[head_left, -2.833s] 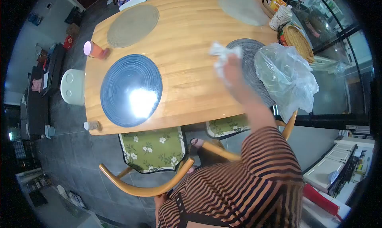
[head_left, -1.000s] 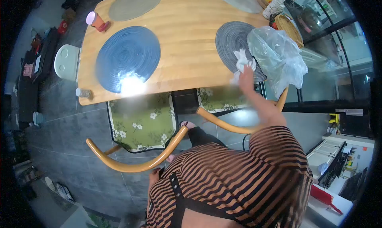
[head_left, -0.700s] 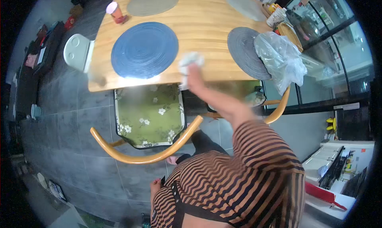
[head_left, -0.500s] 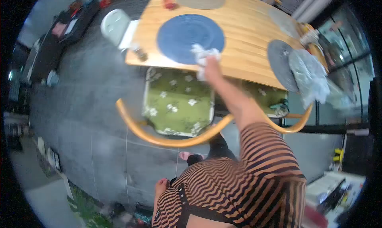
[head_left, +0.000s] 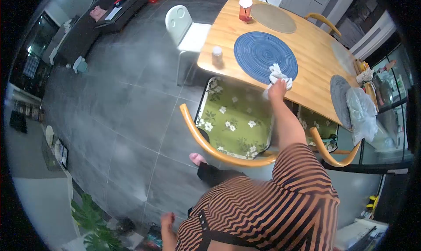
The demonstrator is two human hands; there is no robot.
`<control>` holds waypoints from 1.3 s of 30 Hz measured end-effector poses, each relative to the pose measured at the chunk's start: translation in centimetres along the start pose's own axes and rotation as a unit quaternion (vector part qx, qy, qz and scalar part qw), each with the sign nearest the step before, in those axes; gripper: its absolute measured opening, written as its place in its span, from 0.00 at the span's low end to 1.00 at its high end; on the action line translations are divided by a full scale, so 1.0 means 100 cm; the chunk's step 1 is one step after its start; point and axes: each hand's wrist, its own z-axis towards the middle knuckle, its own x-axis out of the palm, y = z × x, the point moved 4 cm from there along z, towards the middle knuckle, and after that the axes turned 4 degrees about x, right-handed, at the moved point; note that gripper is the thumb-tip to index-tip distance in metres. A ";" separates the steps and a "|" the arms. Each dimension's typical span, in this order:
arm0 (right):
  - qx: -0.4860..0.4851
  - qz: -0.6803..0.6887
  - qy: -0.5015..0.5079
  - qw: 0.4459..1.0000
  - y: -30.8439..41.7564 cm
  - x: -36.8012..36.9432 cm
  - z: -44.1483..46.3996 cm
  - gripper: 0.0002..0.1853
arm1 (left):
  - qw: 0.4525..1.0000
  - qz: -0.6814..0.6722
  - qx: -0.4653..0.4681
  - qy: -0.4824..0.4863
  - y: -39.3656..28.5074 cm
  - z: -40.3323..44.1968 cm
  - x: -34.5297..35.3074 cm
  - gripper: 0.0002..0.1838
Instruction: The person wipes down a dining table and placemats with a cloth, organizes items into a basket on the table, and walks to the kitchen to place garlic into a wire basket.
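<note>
My right hand [head_left: 276, 91] is closed around a crumpled white cloth [head_left: 280, 78], which may be a paper tissue. The cloth lies over the near edge of a round blue placemat [head_left: 258, 53] on the wooden table [head_left: 307, 45]. Low in the view, my left hand [head_left: 167, 219] hangs beside my body, away from the table. Its fingers look curled in, somewhat blurred, and nothing shows in them. A small jar with a white lid [head_left: 217, 53] stands near the table corner, left of the placemat.
A chair with a green floral seat [head_left: 237, 124] and curved wooden back [head_left: 219, 153] stands between me and the table. A white chair [head_left: 190, 34] is at the left side. A red cup [head_left: 245, 12], grey placemat [head_left: 340, 95] and plastic bag [head_left: 362, 113] are on the table.
The view has swung left, so the table appears farther right. My right hand still grips the cloth at the blue placemat's near edge, shifted slightly along it. My left hand stays low.
</note>
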 end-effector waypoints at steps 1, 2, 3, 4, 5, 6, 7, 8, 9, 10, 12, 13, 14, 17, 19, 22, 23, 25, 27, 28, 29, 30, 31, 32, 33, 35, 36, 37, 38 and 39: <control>-0.015 -0.002 -0.030 0.999 0.003 0.007 -0.002 0.21 | 0.977 -0.169 -0.104 -0.071 -0.070 0.004 -0.039 0.12; -0.029 -0.004 -0.060 0.998 0.004 0.012 -0.002 0.20 | 0.987 -0.132 -0.014 -0.095 -0.104 0.031 -0.068 0.09; -0.046 -0.007 -0.076 0.996 0.004 0.013 -0.003 0.19 | 0.994 -0.096 -0.007 -0.058 -0.094 0.086 -0.093 0.07; -0.058 -0.007 -0.095 0.994 0.006 0.015 -0.004 0.19 | 0.988 -0.112 0.036 -0.099 -0.123 0.116 -0.112 0.10; -0.069 -0.007 -0.113 0.991 0.009 0.016 -0.004 0.18 | 0.979 -0.127 0.078 -0.138 -0.168 0.146 -0.130 0.13; -0.053 -0.006 -0.073 0.996 0.012 0.014 -0.003 0.20 | 0.984 -0.083 0.108 -0.117 -0.219 0.167 -0.140 0.16; -0.039 -0.005 -0.031 0.999 0.014 0.006 -0.002 0.21 | 0.985 -0.039 0.136 -0.095 -0.270 0.180 -0.146 0.18; -0.025 -0.002 0.011 1.000 0.015 0.005 -0.003 0.23 | 0.979 -0.002 0.187 -0.081 -0.317 0.185 -0.145 0.20; -0.023 -0.015 -0.001 1.000 0.016 0.007 -0.002 0.23 | 0.968 0.034 0.240 -0.067 -0.362 0.189 -0.141 0.21; -0.015 -0.015 -0.010 1.000 0.017 0.008 0.000 0.23 | 0.958 0.071 0.275 -0.022 -0.404 0.191 -0.135 0.22; 0.000 -0.018 -0.026 1.000 0.018 0.009 -0.001 0.23 | 0.934 0.126 0.333 0.043 -0.462 0.203 -0.124 0.25; 0.010 -0.018 -0.016 1.000 0.019 0.011 -0.003 0.23 | 0.922 0.141 0.356 0.064 -0.484 0.211 -0.119 0.27; 0.017 -0.018 -0.007 1.000 0.022 0.013 -0.002 0.23 | 0.911 0.158 0.373 0.077 -0.506 0.219 -0.114 0.28; 0.019 -0.037 0.013 0.999 0.040 0.024 -0.004 0.23 | 0.871 0.202 0.434 0.107 -0.571 0.235 -0.092 0.31; 0.008 -0.053 0.033 0.998 0.065 0.033 -0.009 0.24 | 0.834 0.228 0.486 0.124 -0.622 0.233 -0.075 0.33; 0.026 -0.053 0.079 0.995 0.119 0.029 -0.019 0.25 | 0.778 0.245 0.555 0.164 -0.692 0.240 -0.040 0.37; 0.025 -0.042 0.070 0.996 0.129 0.035 -0.023 0.25 | 0.762 0.247 0.577 0.162 -0.710 0.248 -0.025 0.38; 0.033 -0.025 0.042 0.998 0.143 0.045 -0.028 0.24 | 0.726 0.254 0.615 0.171 -0.741 0.257 0.000 0.39; 0.062 -0.020 0.031 0.997 0.148 0.046 -0.031 0.24 | 0.687 0.264 0.651 0.187 -0.767 0.260 0.018 0.41; 0.073 -0.017 0.022 0.997 0.149 0.044 -0.029 0.24 | 0.674 0.286 0.654 0.193 -0.777 0.263 0.025 0.42; 0.088 -0.019 0.035 0.995 0.148 0.047 -0.027 0.25 | 0.661 0.307 0.655 0.199 -0.785 0.265 0.032 0.43; 0.097 -0.014 0.026 0.995 0.148 0.047 -0.024 0.25 | 0.649 0.326 0.657 0.203 -0.793 0.265 0.039 0.45; 0.108 -0.008 0.018 0.994 0.148 0.047 -0.023 0.25 | 0.636 0.345 0.655 0.217 -0.800 0.261 0.038 0.43; 0.119 -0.002 0.014 0.993 0.149 0.050 -0.027 0.25 | 0.619 0.362 0.654 0.239 -0.802 0.264 0.042 0.43; 0.134 -0.001 0.025 0.991 0.150 0.051 -0.028 0.25 | 0.601 0.378 0.654 0.260 -0.804 0.269 0.048 0.42; 0.161 0.002 0.045 0.986 0.149 0.051 -0.025 0.24 | 0.562 0.384 0.685 0.260 -0.803 0.281 0.063 0.38; 0.162 -0.001 0.032 0.986 0.151 0.048 -0.027 0.24 | 0.562 0.390 0.674 0.279 -0.803 0.281 0.065 0.37; 0.163 -0.004 0.018 0.987 0.155 0.044 -0.029 0.24 | 0.562 0.396 0.663 0.297 -0.804 0.281 0.068 0.35; 0.163 -0.007 0.004 0.987 0.157 0.043 -0.030 0.24 | 0.561 0.403 0.651 0.314 -0.802 0.280 0.072 0.34; 0.163 -0.011 -0.004 0.987 0.157 0.044 -0.030 0.24 | 0.549 0.365 0.687 0.304 -0.805 0.276 0.070 0.29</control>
